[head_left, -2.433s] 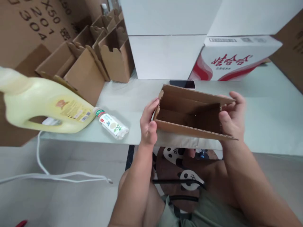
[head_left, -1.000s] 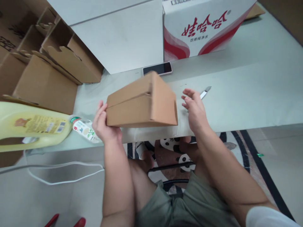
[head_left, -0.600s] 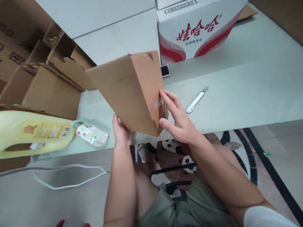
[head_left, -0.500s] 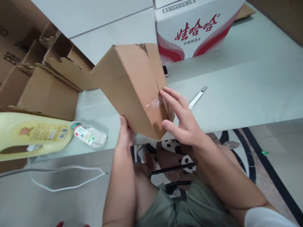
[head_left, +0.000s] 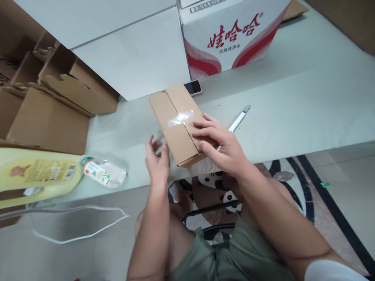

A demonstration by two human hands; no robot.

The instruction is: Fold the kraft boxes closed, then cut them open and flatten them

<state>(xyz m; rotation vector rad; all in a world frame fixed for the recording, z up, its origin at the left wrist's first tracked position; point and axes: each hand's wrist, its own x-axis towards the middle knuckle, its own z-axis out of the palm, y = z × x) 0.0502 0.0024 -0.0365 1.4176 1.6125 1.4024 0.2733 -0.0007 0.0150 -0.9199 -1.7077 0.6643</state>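
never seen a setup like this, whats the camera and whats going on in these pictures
There is no machine here: these are a person's bare hands, seen by one camera worn on the head, looking forward and down. The right hand has its fingers on a small cardboard box with clear tape across its seam. The left hand is beside the box, its fingers partly curled; whether it touches is hard to tell. Neither seems to grip firmly. On the table lie a white-handled cutter, a phone-like device, a clear bottle and a big yellow jug, with open cartons and a red-printed white carton behind.
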